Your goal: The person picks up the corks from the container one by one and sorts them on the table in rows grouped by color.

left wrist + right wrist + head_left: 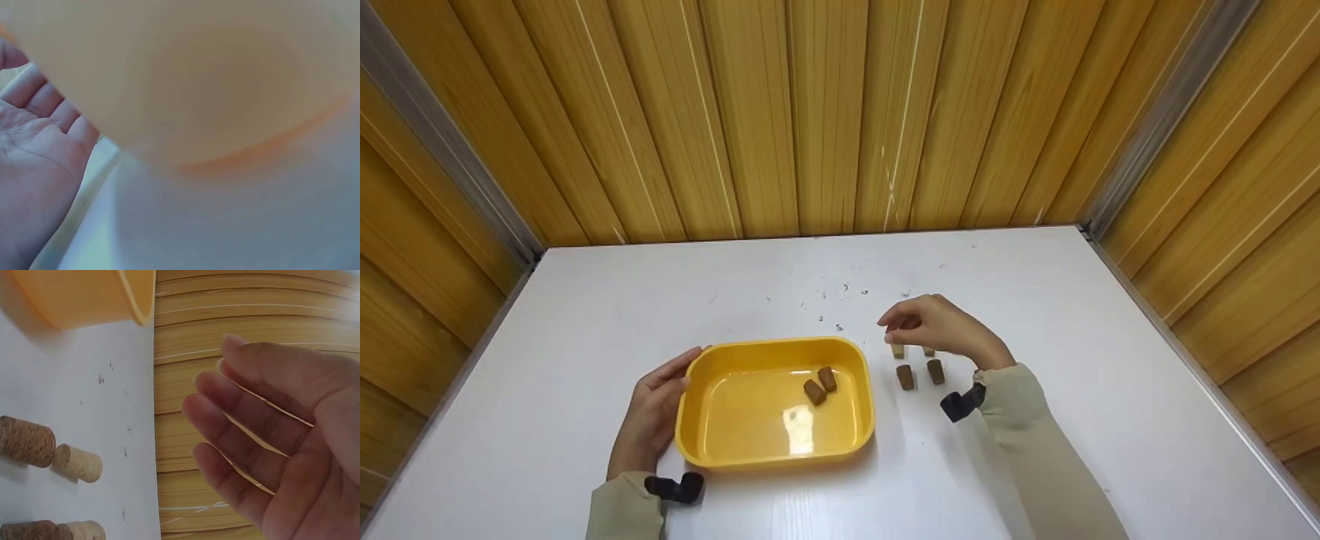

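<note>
A yellow plastic tray (776, 460) sits on the table, with two brown corks (814, 392) lying in its right part. At its left side my left hand (652, 412) touches the outer wall, fingers fairly straight; in the left wrist view the tray wall, blurred, hides the fingertips. My right hand (934, 326) is raised over the corks right of the tray, its fingers loosely bent and nothing between them in the right wrist view. Below it stand two brown corks (905, 377) and two pale corks (79, 463), the pale ones partly hidden by the hand in the head view.
The white tabletop (660, 300) carries small dark marks behind the tray. Wood-patterned panels (825, 120) enclose the table at the back and on both sides. A black wrist camera (962, 403) is strapped on the right wrist, another on the left.
</note>
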{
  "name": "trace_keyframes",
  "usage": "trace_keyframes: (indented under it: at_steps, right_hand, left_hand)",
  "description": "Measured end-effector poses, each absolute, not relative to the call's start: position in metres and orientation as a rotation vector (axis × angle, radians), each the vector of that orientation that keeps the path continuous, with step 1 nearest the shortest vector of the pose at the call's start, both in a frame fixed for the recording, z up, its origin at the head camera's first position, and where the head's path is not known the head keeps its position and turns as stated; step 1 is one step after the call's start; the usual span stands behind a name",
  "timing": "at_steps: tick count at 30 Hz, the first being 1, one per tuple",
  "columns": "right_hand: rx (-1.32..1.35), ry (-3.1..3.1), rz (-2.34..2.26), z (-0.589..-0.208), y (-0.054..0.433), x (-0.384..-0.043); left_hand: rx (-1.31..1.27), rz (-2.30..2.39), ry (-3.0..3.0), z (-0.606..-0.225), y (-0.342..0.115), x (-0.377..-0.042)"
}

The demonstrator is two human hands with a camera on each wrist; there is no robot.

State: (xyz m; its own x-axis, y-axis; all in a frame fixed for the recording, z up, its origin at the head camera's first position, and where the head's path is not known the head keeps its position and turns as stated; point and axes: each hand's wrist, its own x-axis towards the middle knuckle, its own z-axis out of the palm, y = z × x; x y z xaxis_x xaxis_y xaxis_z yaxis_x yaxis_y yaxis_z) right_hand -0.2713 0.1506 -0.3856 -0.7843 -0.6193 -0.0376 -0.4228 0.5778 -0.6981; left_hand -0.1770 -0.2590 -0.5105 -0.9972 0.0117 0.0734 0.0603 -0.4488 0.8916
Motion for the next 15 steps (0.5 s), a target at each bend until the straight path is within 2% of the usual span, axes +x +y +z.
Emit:
trace_keyframes:
  at_steps: [15]
  right_hand:
    - [-1.015, 2.445, -0.903, -0.376, 0.113, -0.273]
  left_hand:
    - [-0.066, -2.632, -1.646, -0.51, -0.256, -0.178]
